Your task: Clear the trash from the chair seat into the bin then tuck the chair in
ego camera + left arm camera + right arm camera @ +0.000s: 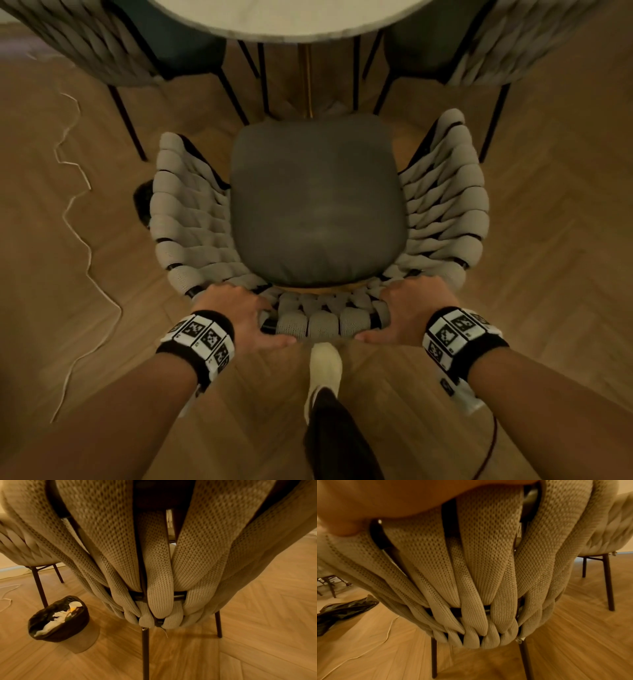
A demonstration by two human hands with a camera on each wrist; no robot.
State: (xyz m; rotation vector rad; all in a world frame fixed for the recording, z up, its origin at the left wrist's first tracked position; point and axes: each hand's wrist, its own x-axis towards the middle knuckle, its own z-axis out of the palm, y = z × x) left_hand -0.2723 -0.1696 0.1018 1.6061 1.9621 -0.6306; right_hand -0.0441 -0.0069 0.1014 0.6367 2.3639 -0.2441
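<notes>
A chair point(191, 219) with a woven beige rope back and a dark grey seat cushion point(317, 202) stands in front of me, facing a round table point(291, 20). The cushion carries no trash. My left hand point(239, 315) grips the top rail of the chair back on the left, thumb under the rail. My right hand point(407, 308) grips the same rail on the right. Both wrist views show the back's knitted ropes point(154, 574) point(471, 574) from behind. A small bin point(60, 620) with a black liner holds white crumpled trash, left of the chair.
Two similar chairs point(102, 44) point(513, 44) stand at the table's left and right. A thin white cord point(75, 212) snakes over the wooden floor at left. My foot in a white sock point(325, 366) is behind the chair. A black plastic bag point(342, 609) lies on the floor.
</notes>
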